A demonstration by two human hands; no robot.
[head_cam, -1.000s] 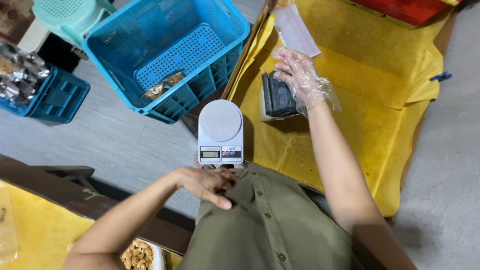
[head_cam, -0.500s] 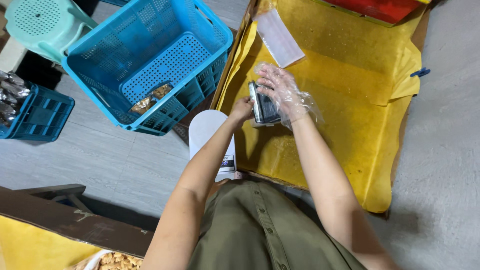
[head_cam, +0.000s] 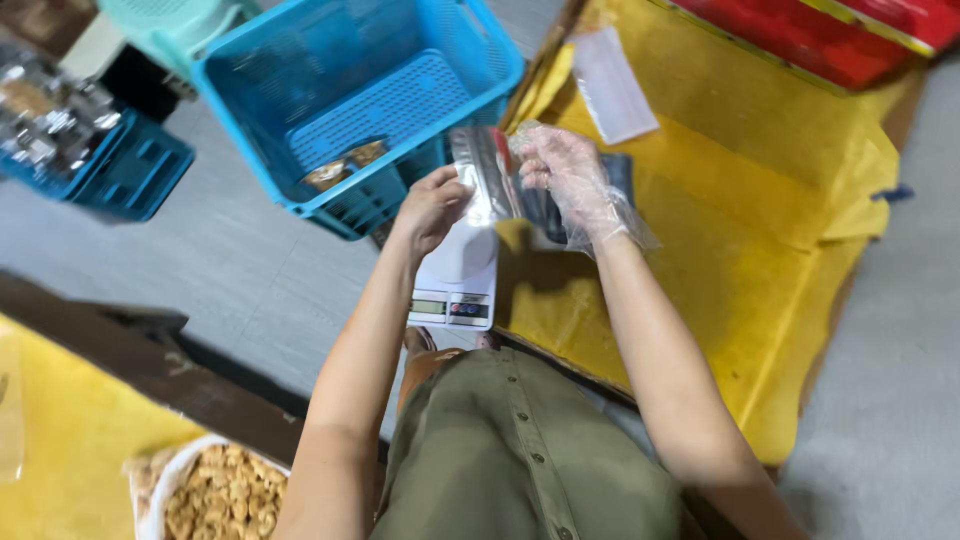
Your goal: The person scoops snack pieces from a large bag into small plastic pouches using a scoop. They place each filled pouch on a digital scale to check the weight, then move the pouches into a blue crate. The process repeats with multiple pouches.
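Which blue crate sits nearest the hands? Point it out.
The big light-blue crate beside the left hand; the smaller, darker crate sits farther away at the picture's left.

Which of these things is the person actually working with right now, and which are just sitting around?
In use:
- silver foil pouch, held by the bare left hand and the gloved right hand
- stack of dark pouches under the right hand
- white kitchen scale just below

Lying about:
- blue crate
- clear flat bag
- red box
- tub of snacks
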